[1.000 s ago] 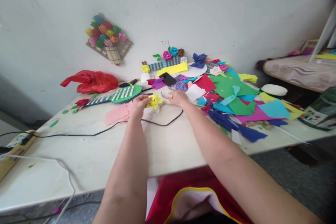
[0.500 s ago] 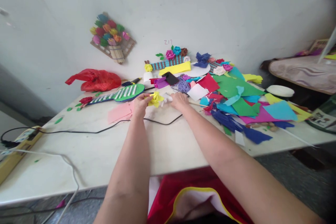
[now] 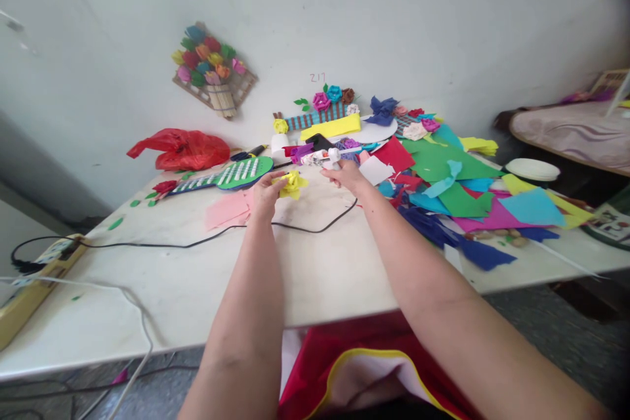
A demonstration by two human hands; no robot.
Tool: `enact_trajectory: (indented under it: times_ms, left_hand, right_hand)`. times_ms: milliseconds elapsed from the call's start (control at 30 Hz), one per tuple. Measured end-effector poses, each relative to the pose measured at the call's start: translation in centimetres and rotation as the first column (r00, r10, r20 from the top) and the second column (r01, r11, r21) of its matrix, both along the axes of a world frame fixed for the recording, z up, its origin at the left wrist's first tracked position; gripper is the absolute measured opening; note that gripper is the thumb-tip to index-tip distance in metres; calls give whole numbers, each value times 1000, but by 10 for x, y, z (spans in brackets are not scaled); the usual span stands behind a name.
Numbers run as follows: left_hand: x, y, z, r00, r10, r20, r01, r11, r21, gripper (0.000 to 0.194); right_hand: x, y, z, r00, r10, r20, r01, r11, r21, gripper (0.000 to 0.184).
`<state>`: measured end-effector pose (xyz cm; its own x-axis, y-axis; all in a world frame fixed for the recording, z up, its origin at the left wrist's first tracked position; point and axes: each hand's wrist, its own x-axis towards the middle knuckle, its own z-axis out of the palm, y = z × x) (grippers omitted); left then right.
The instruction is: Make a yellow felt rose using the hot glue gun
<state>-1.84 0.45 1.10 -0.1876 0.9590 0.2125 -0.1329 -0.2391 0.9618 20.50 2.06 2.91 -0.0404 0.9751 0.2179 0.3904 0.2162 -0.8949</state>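
Observation:
My left hand point(image 3: 268, 193) is closed, pinching a yellow paper flower point(image 3: 292, 185) with ruffled petals above the table. To the right of it, my right hand point(image 3: 348, 177) is wrapped round a white glue gun point(image 3: 332, 156), whose nozzle end points left. A black cord point(image 3: 315, 231) runs across the table up to that hand. The glue gun and the flower are apart. Pink paper sheets point(image 3: 226, 211) lie beside my left hand. A green sole-shaped piece with white woven strips point(image 3: 245, 174) lies behind them to the left.
Colored paper scraps point(image 3: 443, 170) pile up on the right. A red plastic bag point(image 3: 189, 151) sits at the back left. The cord leads to a yellow power strip point(image 3: 44, 285). Behind my hands stand a decorated blue-and-brown panel point(image 3: 315, 118) and a black phone-like object point(image 3: 319, 142).
My right hand has moved up and away from the yellow flower, taking the glue gun and its cord along. My left hand keeps hold of the flower.

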Motion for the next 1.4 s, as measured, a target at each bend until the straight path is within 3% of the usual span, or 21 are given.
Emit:
enact_trajectory:
  times_ms: [133,267,867,1200,1400]
  left_hand:
    - [0,1,-2,1000,-2,19,1,1000,9,51]
    - [0,3,-4,999,-10,53,9,1000,14,53]
    - [1,6,-5,999,-9,49,8,1000,24,57]
    - [-1,6,-6,1000,-1,13,0,1000,31,55]
    - [-2,8,-8,1000,-2,10,2,1000,31,55]
  right_hand:
    - [0,-4,3,961,157,-226,-159,987,8,28]
    - [2,-8,9,936,242,-257,-246,969,17,37]
    - [1,-6,13,981,195,-14,-195,980,-23,24]
    - [4,-4,13,963,187,196,-206,975,80,34]
    - [5,0,13,949,152,275,-188,976,111,27]
